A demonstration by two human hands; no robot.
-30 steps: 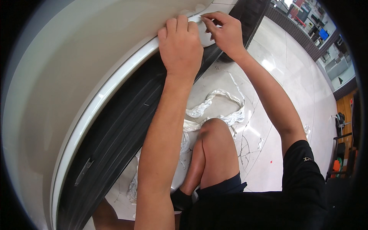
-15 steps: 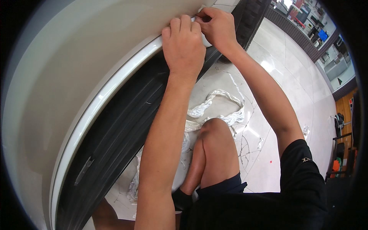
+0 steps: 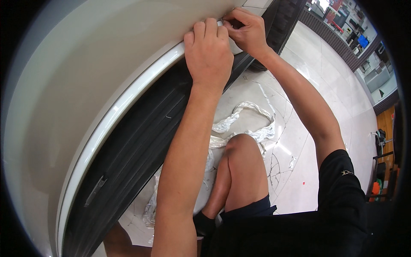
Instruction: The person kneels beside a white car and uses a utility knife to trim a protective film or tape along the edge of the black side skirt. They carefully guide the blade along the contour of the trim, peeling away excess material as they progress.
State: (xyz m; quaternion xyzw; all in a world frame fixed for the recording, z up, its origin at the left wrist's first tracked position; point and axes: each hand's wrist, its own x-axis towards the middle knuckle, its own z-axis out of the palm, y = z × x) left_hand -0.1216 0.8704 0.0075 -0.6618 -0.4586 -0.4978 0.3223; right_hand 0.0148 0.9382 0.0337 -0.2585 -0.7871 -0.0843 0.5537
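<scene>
A long, curved glossy white trim strip (image 3: 122, 105) runs along the lower edge of a large pale, smooth vehicle panel (image 3: 98, 55). Below it lies a ribbed black lower panel (image 3: 137, 128). Over the far upper part of the strip, my left hand (image 3: 209, 55) is closed, its fingers bent against the strip's edge. Just right of it, my right hand (image 3: 251, 34) pinches with thumb and index finger at the strip's end. What sits between those fingertips is too small and covered to make out.
Crumpled, shiny whitish film (image 3: 265, 132) lies in loops on the tiled floor (image 3: 317, 107), near my bent knee (image 3: 246, 150). A dark tyre (image 3: 280, 25) stands past my right hand. A counter with equipment (image 3: 338, 38) is at the far right, near a black-framed stand (image 3: 381, 167).
Both hands have shifted very slightly right in the picture, along with the whole scene. The left hand keeps its hold and the right hand keeps its pinch.
</scene>
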